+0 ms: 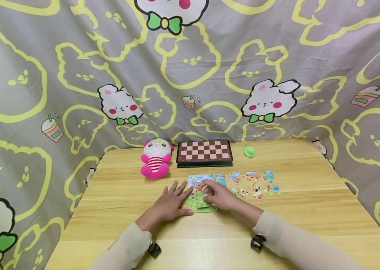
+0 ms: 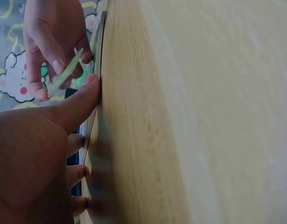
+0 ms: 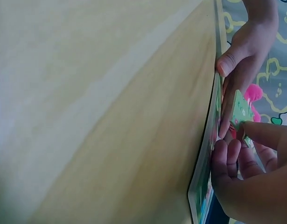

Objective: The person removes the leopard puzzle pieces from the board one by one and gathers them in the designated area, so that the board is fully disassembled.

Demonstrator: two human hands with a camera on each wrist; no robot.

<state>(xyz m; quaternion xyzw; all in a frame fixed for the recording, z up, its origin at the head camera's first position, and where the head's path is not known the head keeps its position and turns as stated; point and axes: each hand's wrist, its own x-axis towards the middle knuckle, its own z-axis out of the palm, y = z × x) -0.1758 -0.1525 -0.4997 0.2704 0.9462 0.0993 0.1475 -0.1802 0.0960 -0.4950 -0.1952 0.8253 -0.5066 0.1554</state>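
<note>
A jigsaw puzzle board [image 1: 207, 210] with a colourful animal picture lies on the wooden table. My left hand [image 1: 169, 204] rests at its left side, fingers spread, with the thumb at the near left corner. Over the board, my right hand [image 1: 222, 195] pinches a green puzzle piece [image 3: 240, 109] between thumb and fingers. In the left wrist view the puzzle piece [image 2: 67, 71] is tilted and raised above the board. The right hand covers part of the picture. Several loose puzzle pieces [image 1: 256, 190] lie to the right of the board.
Behind the board stands a checkered chessboard case [image 1: 204, 152]. A pink panda plush [image 1: 156, 159] sits to its left, and a small green duck toy [image 1: 249, 152] to its right. A patterned curtain [image 1: 190, 67] hangs along the table's back edge.
</note>
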